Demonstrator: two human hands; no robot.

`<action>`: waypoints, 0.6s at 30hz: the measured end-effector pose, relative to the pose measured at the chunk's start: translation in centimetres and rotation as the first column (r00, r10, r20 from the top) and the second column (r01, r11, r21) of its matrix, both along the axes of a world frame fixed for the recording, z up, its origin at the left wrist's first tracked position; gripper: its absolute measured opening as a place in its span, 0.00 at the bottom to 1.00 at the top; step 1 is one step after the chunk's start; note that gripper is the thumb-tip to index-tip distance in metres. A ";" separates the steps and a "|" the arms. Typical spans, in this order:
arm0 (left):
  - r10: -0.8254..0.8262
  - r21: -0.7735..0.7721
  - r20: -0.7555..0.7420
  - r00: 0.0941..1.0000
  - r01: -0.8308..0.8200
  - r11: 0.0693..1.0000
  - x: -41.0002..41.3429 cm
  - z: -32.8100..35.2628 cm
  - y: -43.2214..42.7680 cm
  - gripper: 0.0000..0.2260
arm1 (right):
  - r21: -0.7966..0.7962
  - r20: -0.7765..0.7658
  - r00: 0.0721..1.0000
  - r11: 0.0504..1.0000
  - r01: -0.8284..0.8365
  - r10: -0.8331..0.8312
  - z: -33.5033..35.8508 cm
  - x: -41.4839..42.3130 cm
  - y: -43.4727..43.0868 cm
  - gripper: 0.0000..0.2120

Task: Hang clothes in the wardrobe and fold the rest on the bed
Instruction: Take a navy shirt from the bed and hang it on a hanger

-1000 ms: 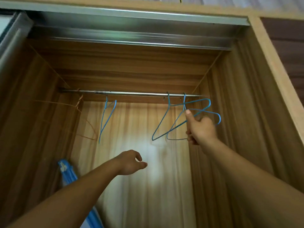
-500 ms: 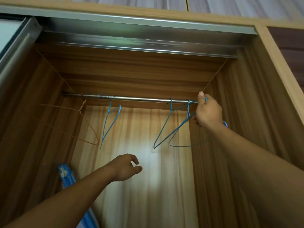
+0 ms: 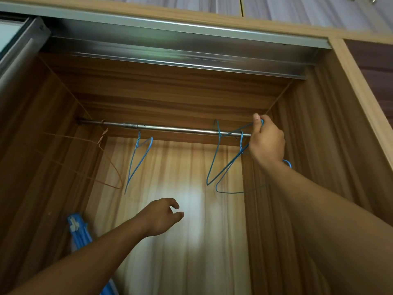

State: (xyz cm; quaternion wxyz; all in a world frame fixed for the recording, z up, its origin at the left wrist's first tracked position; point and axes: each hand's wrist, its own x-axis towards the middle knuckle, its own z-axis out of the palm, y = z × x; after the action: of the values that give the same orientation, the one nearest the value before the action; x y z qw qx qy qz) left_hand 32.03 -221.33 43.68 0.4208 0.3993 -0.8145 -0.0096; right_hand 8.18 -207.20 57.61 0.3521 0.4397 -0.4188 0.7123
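I look up into an open wooden wardrobe with a metal rail [image 3: 170, 128] across its top. My right hand [image 3: 266, 141] is up at the rail's right end, shut on a blue wire hanger [image 3: 234, 191] near its hook. A second blue wire hanger [image 3: 213, 165] hangs just left of it, and a third [image 3: 138, 158] hangs nearer the middle. My left hand [image 3: 161, 216] hovers lower in the wardrobe opening, fingers loosely apart, holding nothing. No clothes are in view.
A thin brown wire hanger [image 3: 110, 167] hangs at the rail's left end against the left wall. A blue plastic object [image 3: 77, 227] leans in the lower left corner. The sliding door frame [image 3: 19, 50] stands at upper left. The wardrobe's right side panel [image 3: 361, 103] is close to my right arm.
My right hand rose from below the rail to the rail's right end, taking the blue hanger up with it. My left hand stayed about where it was.
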 end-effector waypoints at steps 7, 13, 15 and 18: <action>-0.018 -0.026 -0.106 0.994 0.015 1.000 -0.4 -0.2 -0.4 0.17 | -0.111 0.023 0.998 0.992 0.061 -0.059 0.2 0.9 0.6 0.23; -0.072 -0.060 -0.195 0.978 0.061 0.996 -1.8 -0.9 -1.5 0.21 | -0.206 -0.061 0.998 0.978 -0.032 0.020 -0.3 1.3 0.9 0.21; -0.114 -0.062 -0.265 0.957 0.101 0.993 -2.5 -0.9 -1.7 0.22 | -0.182 -0.109 0.991 0.978 -0.100 0.081 -0.6 1.3 0.7 0.22; -0.184 0.059 -0.359 0.915 0.219 0.974 -3.3 -1.2 -1.3 0.26 | -0.065 -0.075 0.962 0.961 -0.267 0.262 -1.9 1.1 -0.5 0.22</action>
State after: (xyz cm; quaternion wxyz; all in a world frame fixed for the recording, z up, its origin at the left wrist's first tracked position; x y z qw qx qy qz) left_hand 28.76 -222.67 42.51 0.5359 0.3250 -0.7618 -0.1640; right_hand 9.27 -207.68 55.66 0.2836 0.5014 -0.3174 0.7533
